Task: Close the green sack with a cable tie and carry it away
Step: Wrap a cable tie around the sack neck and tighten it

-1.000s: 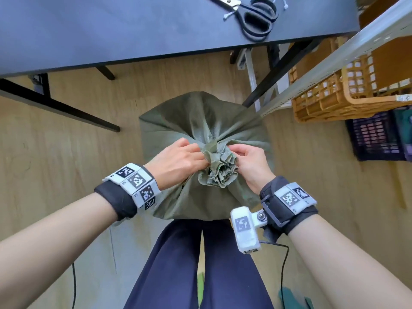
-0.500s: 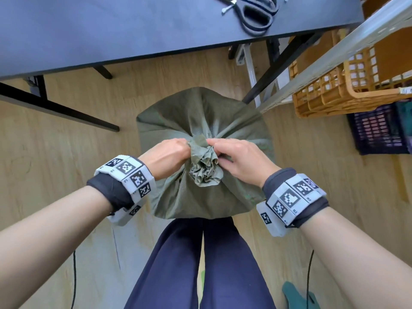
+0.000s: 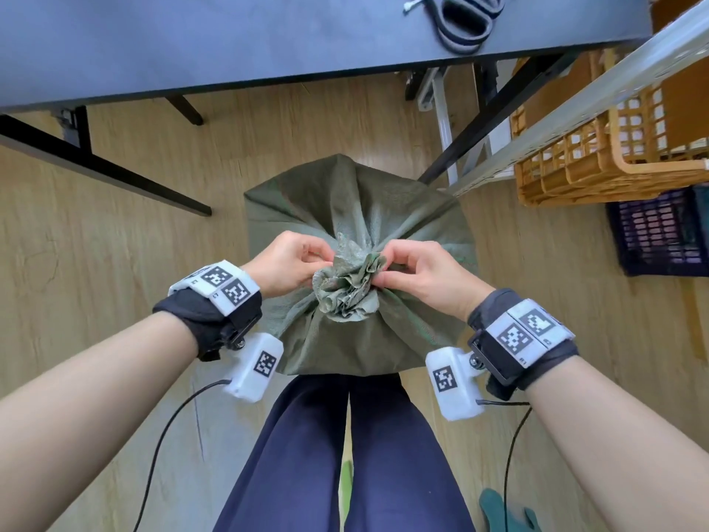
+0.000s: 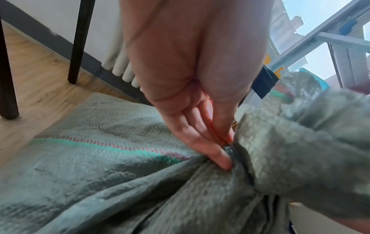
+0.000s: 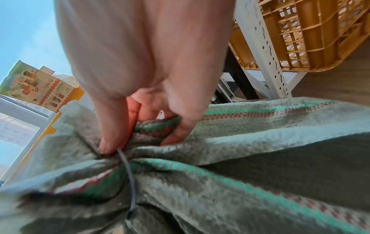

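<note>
Head camera: I look steeply down from above onto both hands, left hand (image 3: pixel 286 264) and right hand (image 3: pixel 426 276), meeting at the bunched neck of the green sack (image 3: pixel 356 243) on the floor; the desk (image 3: pixel 230 44) edge runs along the top.
Left wrist camera: I sit very close behind the palm, facing along the fingers (image 4: pixel 202 142) into the sack's neck, with the floor (image 4: pixel 38 79) to the left.
Right wrist camera: equally close, facing along the right hand's fingers toward the cable tie (image 5: pixel 129 175), orange crate (image 5: pixel 300 34) behind.
Shared: all three take in the gathered neck; the head view also shows the orange crate.
</note>
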`<act>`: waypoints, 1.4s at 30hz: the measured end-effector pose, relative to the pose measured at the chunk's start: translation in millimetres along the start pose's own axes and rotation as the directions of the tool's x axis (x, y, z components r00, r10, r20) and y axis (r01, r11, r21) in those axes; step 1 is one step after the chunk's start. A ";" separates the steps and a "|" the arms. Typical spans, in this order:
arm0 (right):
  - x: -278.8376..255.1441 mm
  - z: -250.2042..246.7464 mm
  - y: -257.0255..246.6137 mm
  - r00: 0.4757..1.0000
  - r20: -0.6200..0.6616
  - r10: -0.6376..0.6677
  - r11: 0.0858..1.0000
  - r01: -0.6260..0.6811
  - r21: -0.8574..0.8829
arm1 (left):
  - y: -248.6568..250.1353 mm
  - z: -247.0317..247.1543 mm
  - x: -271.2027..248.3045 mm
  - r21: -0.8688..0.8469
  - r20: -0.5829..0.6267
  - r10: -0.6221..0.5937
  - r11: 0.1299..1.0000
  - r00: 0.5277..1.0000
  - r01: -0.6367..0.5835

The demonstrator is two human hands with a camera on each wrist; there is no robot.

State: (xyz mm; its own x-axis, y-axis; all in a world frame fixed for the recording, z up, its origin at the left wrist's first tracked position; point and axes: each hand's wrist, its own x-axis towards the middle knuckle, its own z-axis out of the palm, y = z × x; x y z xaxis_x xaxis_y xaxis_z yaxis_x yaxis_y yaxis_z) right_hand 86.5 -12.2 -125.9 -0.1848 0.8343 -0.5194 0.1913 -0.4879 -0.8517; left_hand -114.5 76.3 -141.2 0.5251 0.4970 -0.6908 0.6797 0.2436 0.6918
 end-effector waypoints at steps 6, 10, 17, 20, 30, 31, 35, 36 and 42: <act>0.8 -0.3 -3.5 0.991 0.131 0.037 0.999 -0.038 0.004 | 1.6 5.1 2.1 -0.140 -0.018 -0.089 0.986 0.996 0.086; 0.9 -1.5 1.0 0.983 0.175 0.049 0.999 -0.050 0.004 | -0.9 13.3 -0.8 -0.234 -0.089 -0.112 0.968 0.990 0.088; -2.6 1.3 10.0 0.981 0.184 0.062 0.983 -0.092 0.161 | 7.8 25.2 -7.9 -0.275 -0.190 -0.045 0.961 0.981 -0.009; -5.7 1.6 15.8 0.984 0.162 0.077 0.969 -0.112 0.219 | 1.1 31.4 -6.4 -0.430 -0.158 -0.154 0.900 0.975 0.072; -9.7 8.2 22.2 0.989 0.090 0.119 0.965 -0.137 0.223 | 3.6 54.1 -16.2 -0.504 -0.147 -0.085 0.864 0.985 0.000; -9.8 8.4 21.8 0.990 0.074 0.122 0.961 -0.136 0.241 | 3.3 55.7 -17.1 -0.516 -0.160 -0.068 0.856 0.985 -0.025; -10.0 7.2 23.9 0.994 0.015 0.112 0.955 -0.112 0.276 | 0.8 59.9 -19.9 -0.651 -0.147 -0.049 0.757 0.988 -0.060; -10.3 7.1 25.3 0.993 0.005 0.114 0.951 -0.111 0.287 | 0.2 60.0 -20.1 -0.690 -0.125 -0.051 0.722 0.991 -0.050; -10.8 9.5 31.8 0.996 0.020 0.091 0.937 -0.092 0.337 | 1.2 55.2 -18.5 -0.665 -0.058 -0.004 0.746 0.998 -0.035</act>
State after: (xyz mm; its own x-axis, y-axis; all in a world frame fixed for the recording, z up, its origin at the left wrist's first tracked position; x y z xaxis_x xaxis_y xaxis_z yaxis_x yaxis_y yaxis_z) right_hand 85.3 -39.1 -148.1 -0.1860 0.7813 -0.5958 -0.1284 -0.6205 -0.7736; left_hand -95.1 21.4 -139.2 0.4919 0.5432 -0.6805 0.1482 0.7179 0.6802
